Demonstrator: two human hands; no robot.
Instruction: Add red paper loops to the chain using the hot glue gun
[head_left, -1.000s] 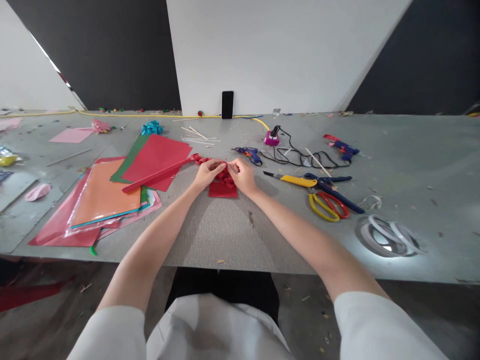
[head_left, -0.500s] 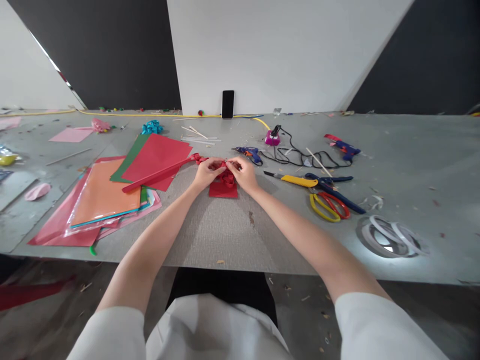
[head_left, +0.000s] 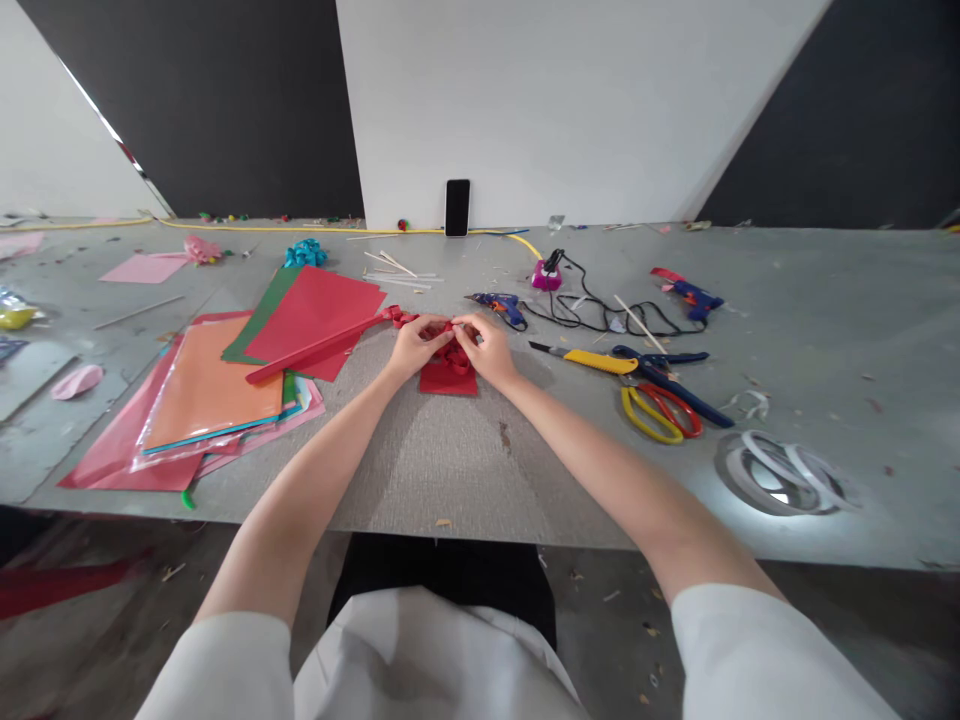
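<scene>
Two bare hands, left hand (head_left: 417,350) and right hand (head_left: 487,352), close in on a curled red paper piece (head_left: 455,359) on the grey counter (head_left: 810,340)!

Here's the left grip, thumb and fingers pinching the curl's upper left edge; over on the right, the matching grip pinches its upper right, fingertips nearly meeting, the exact contact partly hidden. The curl sits between both grips, its loops showing just below the fingertips, right above a flat red paper square (head_left: 448,383). Just beside the left hand, the curled end of a long narrow red paper strip (head_left: 315,348)! Beyond the right, nearby, a blue glue gun with orange trigger (head_left: 498,301); farther right, a yellow-handled cutter knife (head_left: 600,361).
</scene>
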